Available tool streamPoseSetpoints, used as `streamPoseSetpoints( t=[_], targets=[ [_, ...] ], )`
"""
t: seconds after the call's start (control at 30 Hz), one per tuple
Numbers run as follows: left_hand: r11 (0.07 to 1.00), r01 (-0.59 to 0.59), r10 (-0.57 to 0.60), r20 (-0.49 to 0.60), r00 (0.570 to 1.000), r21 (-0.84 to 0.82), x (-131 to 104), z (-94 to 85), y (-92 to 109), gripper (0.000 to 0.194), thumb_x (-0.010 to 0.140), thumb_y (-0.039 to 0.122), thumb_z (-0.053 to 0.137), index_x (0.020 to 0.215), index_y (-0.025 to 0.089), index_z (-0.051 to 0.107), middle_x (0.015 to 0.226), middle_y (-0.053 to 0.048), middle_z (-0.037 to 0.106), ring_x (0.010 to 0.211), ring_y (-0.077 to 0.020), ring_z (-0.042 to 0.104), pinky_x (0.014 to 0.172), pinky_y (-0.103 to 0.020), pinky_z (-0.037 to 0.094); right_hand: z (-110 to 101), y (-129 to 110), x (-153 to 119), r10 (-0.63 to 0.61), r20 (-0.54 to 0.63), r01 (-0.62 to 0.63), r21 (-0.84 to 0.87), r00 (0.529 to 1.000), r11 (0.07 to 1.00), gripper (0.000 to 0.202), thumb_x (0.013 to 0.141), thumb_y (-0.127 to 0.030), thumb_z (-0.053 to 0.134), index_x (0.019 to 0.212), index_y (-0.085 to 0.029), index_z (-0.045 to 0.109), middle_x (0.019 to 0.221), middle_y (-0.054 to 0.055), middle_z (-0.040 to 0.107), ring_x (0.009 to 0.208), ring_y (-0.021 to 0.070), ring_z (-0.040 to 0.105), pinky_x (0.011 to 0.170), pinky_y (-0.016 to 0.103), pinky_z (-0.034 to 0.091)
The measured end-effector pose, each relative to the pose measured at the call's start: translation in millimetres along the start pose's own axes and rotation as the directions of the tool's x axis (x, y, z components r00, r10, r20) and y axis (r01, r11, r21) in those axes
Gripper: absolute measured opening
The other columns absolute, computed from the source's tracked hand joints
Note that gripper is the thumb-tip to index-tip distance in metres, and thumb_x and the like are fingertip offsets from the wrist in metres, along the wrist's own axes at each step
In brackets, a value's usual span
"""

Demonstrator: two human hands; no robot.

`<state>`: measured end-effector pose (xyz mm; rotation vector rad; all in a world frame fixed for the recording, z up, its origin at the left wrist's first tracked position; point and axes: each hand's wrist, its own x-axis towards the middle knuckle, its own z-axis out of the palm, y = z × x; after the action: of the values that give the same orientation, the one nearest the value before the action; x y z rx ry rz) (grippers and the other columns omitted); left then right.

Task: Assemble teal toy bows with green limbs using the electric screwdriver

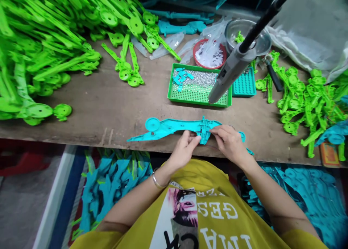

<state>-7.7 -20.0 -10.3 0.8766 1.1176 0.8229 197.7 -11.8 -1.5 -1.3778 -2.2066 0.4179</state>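
A long turquoise plastic shell (179,125) lies on the table in front of me, its ribbed inner side facing up. My left hand (185,147) pinches the lower edge of its upright crosspiece with thumb and fingers. On the other side of that crosspiece, the bent fingers of my right hand (230,142) grip the shell's right part; whether a small piece is between the fingertips is hidden. The shell's right end pokes out past my right hand. Above the shell hangs a grey, tube-shaped tool (227,75) on a black shaft, its tip over the green tray's edge.
Small metal pieces and turquoise bits fill part of a green tray (190,99). Beside it are a teal tray (244,87), a red basket (196,57) of white pieces and a metal bowl (268,42). Green plastic parts heap up left (40,60) and right (296,93).
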Motion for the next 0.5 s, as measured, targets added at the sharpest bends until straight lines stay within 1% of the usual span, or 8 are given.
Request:
streamPoseSetpoints(
  t=[0.03, 0.07, 0.13, 0.2, 0.27, 0.3, 0.37, 0.5],
  targets=[
    [0.970, -0.062, 0.053, 0.042, 0.998, 0.236, -4.0, -5.1, 4.5, 0.023, 0.093, 0.040, 0.070, 0.106, 0.021, 0.070, 0.096, -0.006, 0.076, 0.090, -0.0218, 0.068, 0.085, -0.034, 0.049, 2.8, 0.9, 1.6, 0.026, 0.023, -0.026, -0.015, 0.999, 1.000, 0.024, 0.100, -0.014, 0.050, 0.101, -0.021, 0.072, 0.098, 0.008, 0.076, 0.091, 0.0223, 0.069, 0.083, 0.037, 0.053],
    [0.874, -0.152, 0.128, 0.083, 0.988, 0.462, -6.8, -10.3, 10.0, 0.020, 0.096, 0.037, 0.065, 0.107, 0.022, 0.070, 0.096, -0.006, 0.075, 0.090, -0.0230, 0.068, 0.085, -0.036, 0.047, 5.4, 1.4, 2.9, 0.054, 0.049, -0.053, -0.032, 0.997, 0.998, 0.025, 0.099, -0.014, 0.049, 0.100, -0.021, 0.073, 0.098, 0.008, 0.077, 0.092, 0.0230, 0.069, 0.084, 0.038, 0.052],
    [0.570, -0.313, 0.301, 0.161, 0.940, 0.760, -6.4, -19.8, 21.3, 0.020, 0.101, 0.034, 0.056, 0.107, 0.022, 0.071, 0.100, -0.009, 0.074, 0.094, -0.0263, 0.064, 0.087, -0.040, 0.045, 9.9, 1.3, 4.8, 0.102, 0.088, -0.097, -0.063, 0.991, 0.993, 0.027, 0.098, -0.012, 0.049, 0.101, -0.020, 0.075, 0.099, 0.009, 0.077, 0.092, 0.0244, 0.068, 0.084, 0.039, 0.051],
    [0.294, -0.381, 0.420, 0.239, 0.876, 0.877, 2.9, -28.2, 29.4, 0.022, 0.101, 0.032, 0.055, 0.111, 0.020, 0.070, 0.106, -0.012, 0.070, 0.100, -0.0291, 0.059, 0.088, -0.043, 0.043, 13.1, 0.4, 6.2, 0.128, 0.103, -0.119, -0.090, 0.986, 0.989, 0.029, 0.098, -0.011, 0.048, 0.101, -0.018, 0.076, 0.099, 0.010, 0.078, 0.092, 0.0250, 0.067, 0.084, 0.040, 0.050],
    [0.143, -0.421, 0.412, 0.333, 0.848, 0.895, 18.1, -35.7, 31.9, 0.022, 0.101, 0.031, 0.056, 0.113, 0.019, 0.069, 0.107, -0.012, 0.067, 0.100, -0.0295, 0.055, 0.086, -0.043, 0.042, 15.0, -0.9, 8.3, 0.142, 0.116, -0.128, -0.120, 0.983, 0.985, 0.029, 0.097, -0.011, 0.049, 0.102, -0.018, 0.076, 0.098, 0.010, 0.078, 0.090, 0.0251, 0.067, 0.083, 0.039, 0.050],
    [0.113, -0.448, 0.385, 0.377, 0.843, 0.887, 26.0, -39.1, 31.3, 0.021, 0.101, 0.031, 0.056, 0.111, 0.019, 0.069, 0.104, -0.012, 0.066, 0.098, -0.0288, 0.053, 0.085, -0.042, 0.042, 15.4, -1.5, 9.8, 0.151, 0.126, -0.134, -0.134, 0.980, 0.982, 0.028, 0.097, -0.012, 0.049, 0.102, -0.018, 0.076, 0.097, 0.010, 0.078, 0.089, 0.0251, 0.067, 0.082, 0.039, 0.050],
    [0.104, -0.497, 0.349, 0.436, 0.829, 0.861, 39.0, -44.4, 27.7, 0.019, 0.101, 0.030, 0.055, 0.105, 0.019, 0.070, 0.097, -0.009, 0.065, 0.094, -0.0268, 0.051, 0.085, -0.040, 0.042, 14.7, -2.9, 13.7, 0.179, 0.154, -0.156, -0.151, 0.972, 0.976, 0.027, 0.095, -0.012, 0.051, 0.102, -0.018, 0.076, 0.096, 0.010, 0.078, 0.088, 0.0252, 0.067, 0.082, 0.039, 0.050],
    [0.170, -0.538, 0.377, 0.450, 0.810, 0.826, 45.7, -47.9, 22.6, 0.020, 0.103, 0.031, 0.054, 0.098, 0.020, 0.069, 0.090, -0.006, 0.065, 0.090, -0.0246, 0.049, 0.085, -0.039, 0.041, 7.4, -3.7, 20.9, 0.208, 0.211, -0.194, -0.085, 0.955, 0.977, 0.025, 0.093, -0.011, 0.052, 0.103, -0.016, 0.074, 0.097, 0.011, 0.076, 0.087, 0.0236, 0.068, 0.081, 0.036, 0.051]
  ],
)
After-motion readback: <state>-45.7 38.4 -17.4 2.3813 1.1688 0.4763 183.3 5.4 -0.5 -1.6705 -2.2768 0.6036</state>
